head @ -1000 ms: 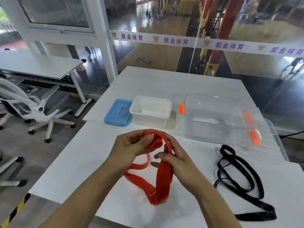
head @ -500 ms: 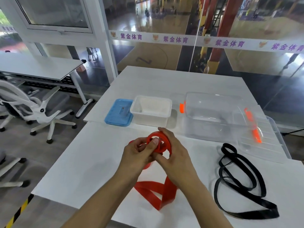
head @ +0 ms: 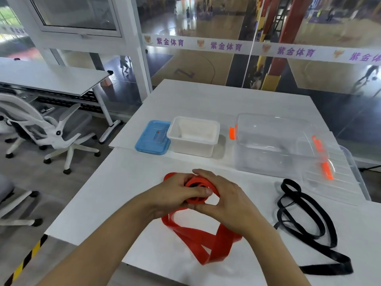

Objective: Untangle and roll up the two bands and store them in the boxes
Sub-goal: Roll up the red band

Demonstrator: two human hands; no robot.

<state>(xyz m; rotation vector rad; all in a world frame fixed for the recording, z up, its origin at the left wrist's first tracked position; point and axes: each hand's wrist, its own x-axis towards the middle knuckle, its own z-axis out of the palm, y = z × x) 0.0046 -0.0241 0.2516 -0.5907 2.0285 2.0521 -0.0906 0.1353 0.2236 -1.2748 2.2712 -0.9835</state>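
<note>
A red band (head: 198, 240) is partly wound into a coil that both hands hold just above the white table (head: 115, 193). My left hand (head: 175, 195) pinches the coil from the left, thumb across its face. My right hand (head: 228, 201) cups it from the right. The loose red tail lies in loops on the table below my hands. A black band (head: 305, 226) lies loose and looped on the table at the right, untouched. Behind stand a small white box (head: 193, 137), open, and a large clear box (head: 272, 145) with orange clips.
A blue lid (head: 152, 138) lies left of the white box. The clear box's lid (head: 334, 178) leans at its right side. White office chairs (head: 41, 129) stand on the floor at the left. A glass wall runs behind the table.
The coil has grown as more red band was wound on, and both hands have come down closer to the table. The loose tail is shorter and now rests on the table.
</note>
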